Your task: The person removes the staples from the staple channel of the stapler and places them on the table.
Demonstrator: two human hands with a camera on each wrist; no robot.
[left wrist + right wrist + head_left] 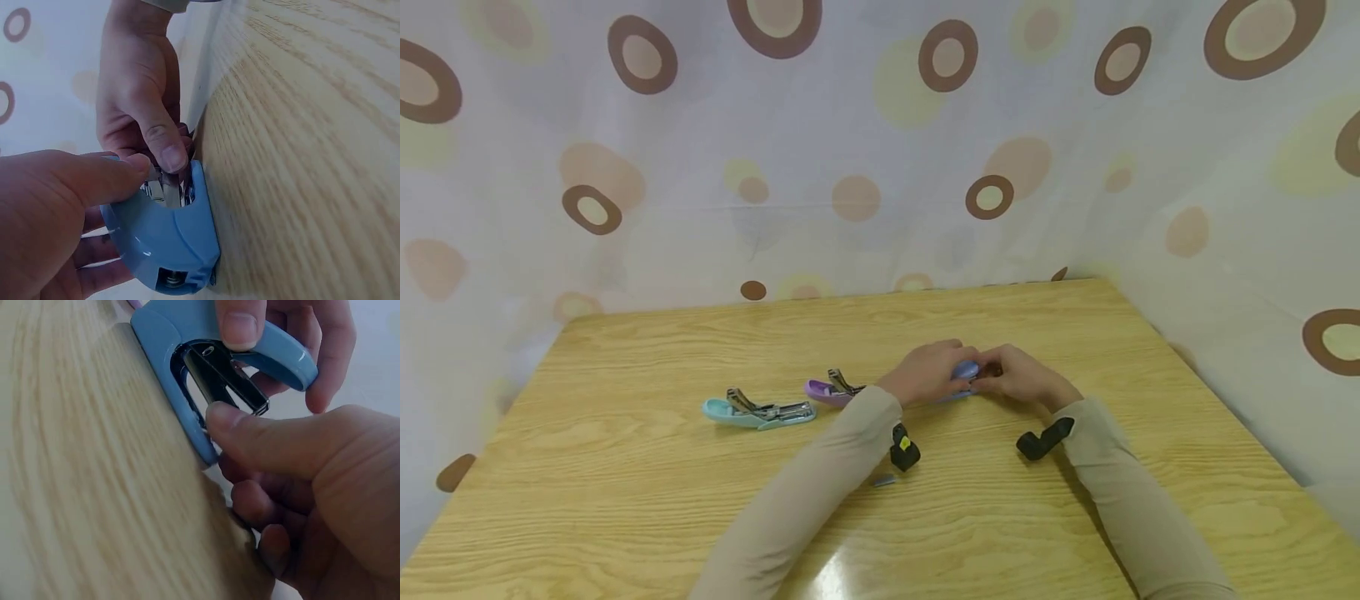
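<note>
My left hand (pixel 928 372) grips a blue stapler (pixel 966 369) over its top, thumb on one side and fingers on the other. In the left wrist view the stapler's rounded blue body (pixel 156 231) lies close along the tabletop. From the far side my right hand (pixel 1021 375) reaches in, its thumb and fingers pinching at the stapler's metal inner part (pixel 228 381). In the right wrist view the blue handle stands raised from the base, with this metal part between them. The right fingertips behind it are partly hidden.
To the left, a turquoise stapler (pixel 733 412) lies opened out with its metal part raised. A purple stapler (pixel 827 392), also opened, is partly hidden by the left sleeve. A short staple strip (pixel 883 480) lies nearer on the wooden table (pixel 625 475). Patterned curtain (pixel 805 242) stands behind.
</note>
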